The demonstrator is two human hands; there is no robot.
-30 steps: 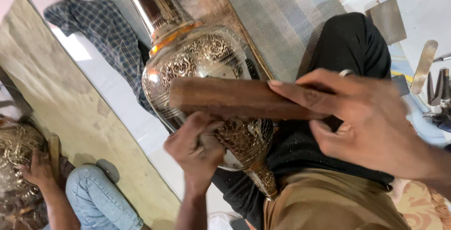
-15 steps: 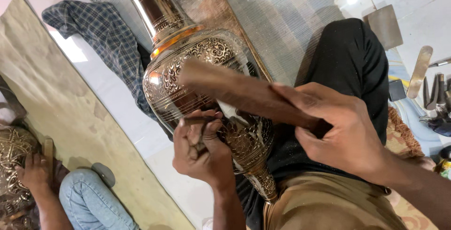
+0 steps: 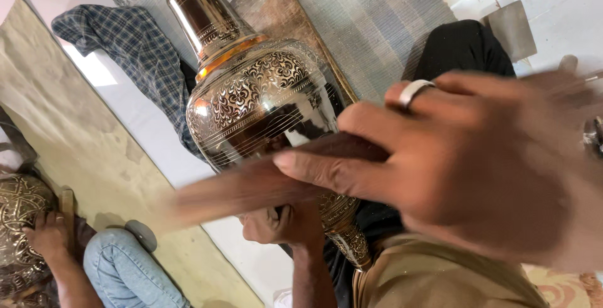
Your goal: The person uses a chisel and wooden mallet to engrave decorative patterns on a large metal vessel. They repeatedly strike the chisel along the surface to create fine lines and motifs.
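**Wooden stick over an engraved metal vase**

At the far left edge, another person sits low on the tan mat (image 3: 75, 138). That person's hand (image 3: 45, 236) rests beside a second engraved metal piece (image 3: 17, 214), and a knee in blue jeans (image 3: 122, 264) shows just to the right. A blue checked cloth (image 3: 135, 50) lies further up, on the pale floor, touching the vase's left side.

In the middle stands the engraved metal vase (image 3: 257, 100), tilted, its plain polished neck pointing up and left and its narrow patterned foot running down towards the wearer's lap. A copper-coloured band rings the shoulder, with floral engraving below it. Behind it lies a striped woven rug (image 3: 377, 25).

The left hand (image 3: 282, 223) sits under the vase's lower belly, touching it, fingers curled together into a loose fist; whether it pinches a small tool cannot be told.

Across the front of the vase runs a long wooden stick (image 3: 251, 185), blurred, its free end pointing left. The right hand (image 3: 452, 163), large and blurred at the right, wraps around the stick's other end, fingers pressed together along it and thumb laid on top, a pale ring on one finger. Below it are black trousers (image 3: 461, 47) and tan fabric (image 3: 440, 276).
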